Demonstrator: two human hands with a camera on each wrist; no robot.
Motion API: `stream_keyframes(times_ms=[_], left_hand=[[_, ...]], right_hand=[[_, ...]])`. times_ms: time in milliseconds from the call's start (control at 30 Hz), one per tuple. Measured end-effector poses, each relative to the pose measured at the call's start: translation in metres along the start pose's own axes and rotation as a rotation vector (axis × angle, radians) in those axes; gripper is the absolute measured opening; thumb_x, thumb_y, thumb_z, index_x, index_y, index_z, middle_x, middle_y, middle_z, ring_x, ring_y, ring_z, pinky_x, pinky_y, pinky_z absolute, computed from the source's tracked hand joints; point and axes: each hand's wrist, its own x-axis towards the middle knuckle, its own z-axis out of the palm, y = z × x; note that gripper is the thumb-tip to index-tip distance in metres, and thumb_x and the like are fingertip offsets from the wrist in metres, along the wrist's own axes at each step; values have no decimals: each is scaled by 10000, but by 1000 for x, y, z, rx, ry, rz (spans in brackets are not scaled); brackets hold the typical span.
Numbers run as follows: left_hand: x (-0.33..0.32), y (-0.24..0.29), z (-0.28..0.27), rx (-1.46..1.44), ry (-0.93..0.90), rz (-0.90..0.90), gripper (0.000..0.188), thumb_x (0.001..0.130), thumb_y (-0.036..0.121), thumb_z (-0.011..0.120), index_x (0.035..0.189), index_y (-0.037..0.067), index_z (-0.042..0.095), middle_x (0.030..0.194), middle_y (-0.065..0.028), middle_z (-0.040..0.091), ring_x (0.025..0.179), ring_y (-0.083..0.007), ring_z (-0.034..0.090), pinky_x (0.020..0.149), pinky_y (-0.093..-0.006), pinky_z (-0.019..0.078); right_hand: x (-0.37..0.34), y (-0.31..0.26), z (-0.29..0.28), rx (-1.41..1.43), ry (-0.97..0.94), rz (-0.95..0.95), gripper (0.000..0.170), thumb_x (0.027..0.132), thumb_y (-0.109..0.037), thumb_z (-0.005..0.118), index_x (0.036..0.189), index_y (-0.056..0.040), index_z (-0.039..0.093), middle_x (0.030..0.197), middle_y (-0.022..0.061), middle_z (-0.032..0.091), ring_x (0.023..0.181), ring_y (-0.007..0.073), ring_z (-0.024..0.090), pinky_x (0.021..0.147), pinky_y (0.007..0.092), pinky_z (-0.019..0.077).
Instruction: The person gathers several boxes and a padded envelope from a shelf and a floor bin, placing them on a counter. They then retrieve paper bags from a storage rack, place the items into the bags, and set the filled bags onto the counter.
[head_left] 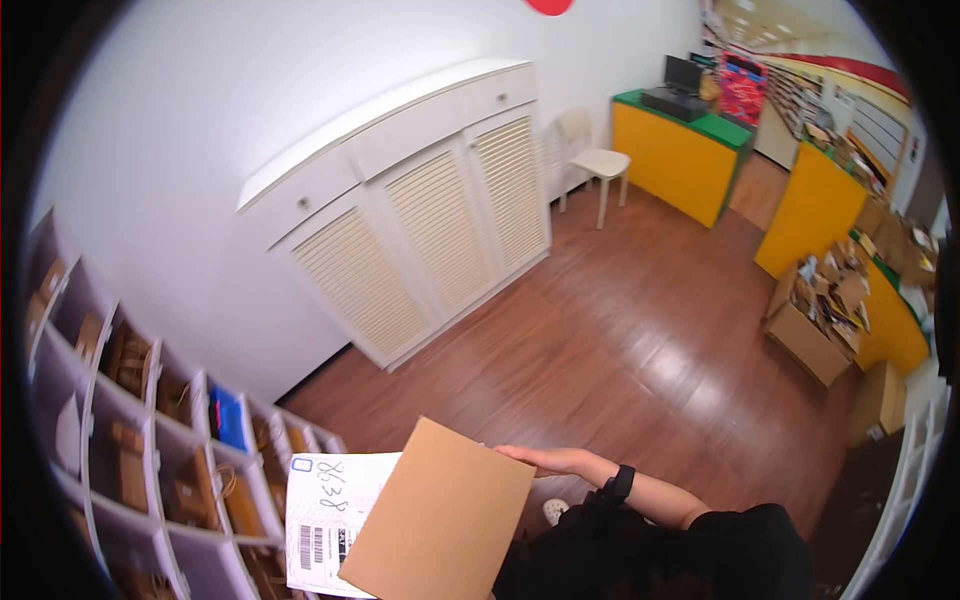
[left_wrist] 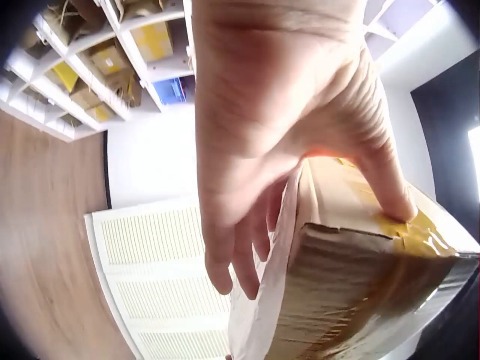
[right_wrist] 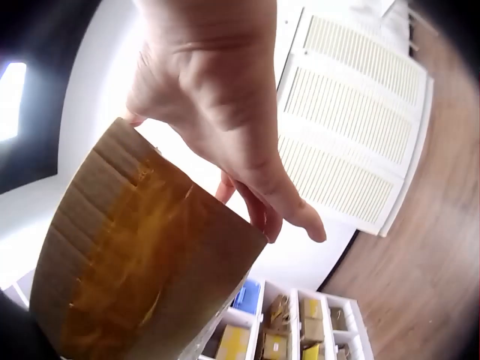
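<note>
A brown cardboard box (head_left: 440, 510) is held up in front of the body, with a white mailing bag (head_left: 335, 510) pressed along its side. The bag bears handwritten digits and a barcode label. In the left wrist view, my left hand (left_wrist: 277, 120) spans both, thumb on the taped box edge and fingers along the bag; the head view hides this hand. My right hand (head_left: 545, 458) grips the far edge of the box. From the right wrist, a box face with a wide strip of brown tape (right_wrist: 142, 255) shows below that hand.
White cubby shelves (head_left: 155, 450) with parcels stand at left. Beyond is a white louvred cabinet (head_left: 420, 220), with a white chair (head_left: 600, 165) beside it. A yellow and green counter (head_left: 665, 155) stands at the back, and an open carton of scrap cardboard (head_left: 810, 340) at right.
</note>
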Motion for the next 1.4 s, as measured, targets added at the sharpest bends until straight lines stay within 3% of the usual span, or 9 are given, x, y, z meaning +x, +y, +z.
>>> stream_keyframes(times_ms=[133,233,333,533,633,867,1133,1267,1400], left_hand=[[46,12,59,67,-214,-27,434,872,340,403,984,-63,516,877,-69,549,832,-157,491,753,-287,393],[77,20,107,123,-355,-50,439,873,343,400,984,-65,516,880,-69,549,833,-155,490,750,-286,393],[106,21,160,172,-495,-68,444,874,346,397,984,-67,516,882,-70,550,833,-153,489,748,-286,393],[182,36,280,280,-764,-90,454,875,353,391,983,-71,516,887,-70,550,834,-149,488,743,-284,392],[223,54,339,337,-884,-83,460,876,356,388,982,-73,515,889,-71,550,834,-147,487,741,-284,392],[298,85,463,466,-1137,-78,472,878,363,382,981,-78,515,895,-72,551,835,-142,485,736,-282,392],[296,77,606,584,-1445,-60,486,880,371,374,980,-83,514,901,-73,552,836,-137,482,729,-280,392],[278,67,680,617,-1577,-29,493,881,375,370,979,-86,514,904,-73,552,837,-134,481,726,-279,392],[245,37,771,692,-1729,161,501,877,388,369,962,-82,520,862,-64,557,825,-129,480,724,-285,395]], right_hand=[[-77,-22,-40,26,60,-138,804,772,-575,417,1308,-57,115,1347,65,147,1234,184,136,990,348,165],[-110,9,-82,-32,137,-185,884,755,-490,528,1311,-22,24,1362,98,78,1247,200,102,1000,337,146],[-137,25,-96,137,237,-279,918,745,-441,570,1314,-31,-21,1363,103,80,1250,202,107,1002,330,159],[-182,31,-138,353,459,-357,865,770,-419,546,1324,-88,-30,1342,108,171,1224,211,203,977,363,228],[-196,-1,-165,344,578,-452,852,776,-419,536,1327,-121,-41,1337,97,191,1221,222,211,965,391,234],[-218,-84,-230,282,807,-361,842,749,-487,534,1321,-161,9,1353,52,137,1211,212,207,938,418,234],[-285,-12,-218,672,1108,-763,620,813,-398,475,1283,-72,235,1267,79,348,1166,197,317,913,372,308],[-324,13,-204,794,1329,-968,594,820,-369,469,1260,-27,261,1255,130,357,1142,276,356,929,421,309],[-379,-1,-228,845,1535,-993,751,735,-470,531,1280,-59,218,1296,169,275,1179,341,284,916,505,294]])
